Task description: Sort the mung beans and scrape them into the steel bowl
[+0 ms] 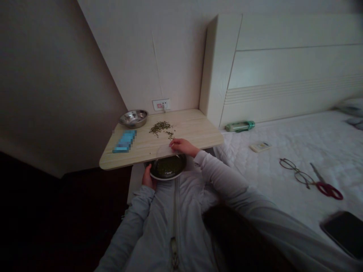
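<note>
My left hand (148, 176) grips the rim of a steel bowl (168, 167) of green beans, held just below the front edge of a light wooden bedside table (195, 132). Resting on that edge above the bowl, my right hand (182, 146) has its fingers curled together near a few stray beans; what they hold, if anything, is too small to see. A loose pile of green beans (161, 127) lies further back on the tabletop.
An empty steel bowl (133, 118) and a blue packet (124, 141) sit on the table's left. A wall socket (161, 104) is behind. On the bed lie a green bottle (239, 125), remote (260, 146), glasses (297, 173), red scissors (326, 186), phone (344, 231).
</note>
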`<state>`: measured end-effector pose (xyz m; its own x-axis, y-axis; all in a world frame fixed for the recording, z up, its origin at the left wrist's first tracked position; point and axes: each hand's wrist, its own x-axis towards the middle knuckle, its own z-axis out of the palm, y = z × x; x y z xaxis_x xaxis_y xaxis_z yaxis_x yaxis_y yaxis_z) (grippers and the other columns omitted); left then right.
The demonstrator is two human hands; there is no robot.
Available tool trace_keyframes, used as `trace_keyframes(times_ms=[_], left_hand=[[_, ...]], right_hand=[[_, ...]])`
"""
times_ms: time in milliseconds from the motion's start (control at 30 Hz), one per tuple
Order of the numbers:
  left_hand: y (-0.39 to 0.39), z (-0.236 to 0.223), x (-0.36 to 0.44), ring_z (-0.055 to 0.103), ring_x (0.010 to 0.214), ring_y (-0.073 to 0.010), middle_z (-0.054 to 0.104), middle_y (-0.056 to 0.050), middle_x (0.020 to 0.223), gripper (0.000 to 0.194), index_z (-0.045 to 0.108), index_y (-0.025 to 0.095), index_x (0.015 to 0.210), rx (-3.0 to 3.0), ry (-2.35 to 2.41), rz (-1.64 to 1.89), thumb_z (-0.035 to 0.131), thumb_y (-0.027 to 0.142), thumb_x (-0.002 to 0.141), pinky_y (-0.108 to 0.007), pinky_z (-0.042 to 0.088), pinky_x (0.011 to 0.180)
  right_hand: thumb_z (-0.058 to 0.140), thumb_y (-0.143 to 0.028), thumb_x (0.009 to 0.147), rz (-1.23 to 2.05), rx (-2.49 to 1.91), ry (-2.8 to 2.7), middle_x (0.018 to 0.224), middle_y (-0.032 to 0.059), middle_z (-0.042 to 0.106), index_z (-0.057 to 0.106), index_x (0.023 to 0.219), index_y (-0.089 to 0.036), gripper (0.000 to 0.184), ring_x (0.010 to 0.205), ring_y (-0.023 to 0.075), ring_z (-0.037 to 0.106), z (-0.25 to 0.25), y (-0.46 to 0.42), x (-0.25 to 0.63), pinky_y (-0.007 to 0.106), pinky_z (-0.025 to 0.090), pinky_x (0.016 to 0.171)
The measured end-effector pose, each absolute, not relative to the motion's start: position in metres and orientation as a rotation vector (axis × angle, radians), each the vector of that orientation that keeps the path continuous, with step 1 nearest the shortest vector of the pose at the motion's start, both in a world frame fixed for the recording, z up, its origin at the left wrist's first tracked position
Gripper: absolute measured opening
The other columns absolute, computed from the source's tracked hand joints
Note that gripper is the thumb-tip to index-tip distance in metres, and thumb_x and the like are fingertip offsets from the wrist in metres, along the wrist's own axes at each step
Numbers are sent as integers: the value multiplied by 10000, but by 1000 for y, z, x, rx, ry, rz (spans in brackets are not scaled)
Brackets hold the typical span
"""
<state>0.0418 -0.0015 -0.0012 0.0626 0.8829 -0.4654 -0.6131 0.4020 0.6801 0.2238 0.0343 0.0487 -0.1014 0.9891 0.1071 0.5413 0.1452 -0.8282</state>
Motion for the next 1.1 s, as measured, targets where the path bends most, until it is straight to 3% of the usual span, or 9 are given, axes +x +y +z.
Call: trace_keyframes(times_ms=[233,533,833,1100], left_hand=[[0,-9,35,626,730,-141,664,-1,634,184,645,166,712,283,970,1240,479,244,715,-242,476,688],[4,-18,29,620,776,-155,667,1,619,192,652,172,702,282,946,1275,475,246,712,-258,470,728],[2,-14,32,619,807,-171,661,-3,596,190,640,179,642,274,961,1317,470,232,710,-289,467,765],[1,-13,32,621,757,-146,665,6,611,244,649,172,697,260,940,1302,438,283,749,-262,463,760]], right_hand=[[443,-217,736,837,-1448,-1589,665,-23,600,569,955,-151,261,533,64,457,50,45,211,189,367,566],[418,-279,794,630,-1527,-1741,750,-11,610,563,1060,-226,308,697,100,527,49,68,182,231,402,701],[415,-290,786,523,-1567,-1859,868,-16,622,592,1025,-271,298,793,143,534,52,64,178,276,397,777],[453,-210,737,666,-1444,-1905,910,-20,626,626,942,-233,269,814,117,526,47,64,183,241,380,797]])
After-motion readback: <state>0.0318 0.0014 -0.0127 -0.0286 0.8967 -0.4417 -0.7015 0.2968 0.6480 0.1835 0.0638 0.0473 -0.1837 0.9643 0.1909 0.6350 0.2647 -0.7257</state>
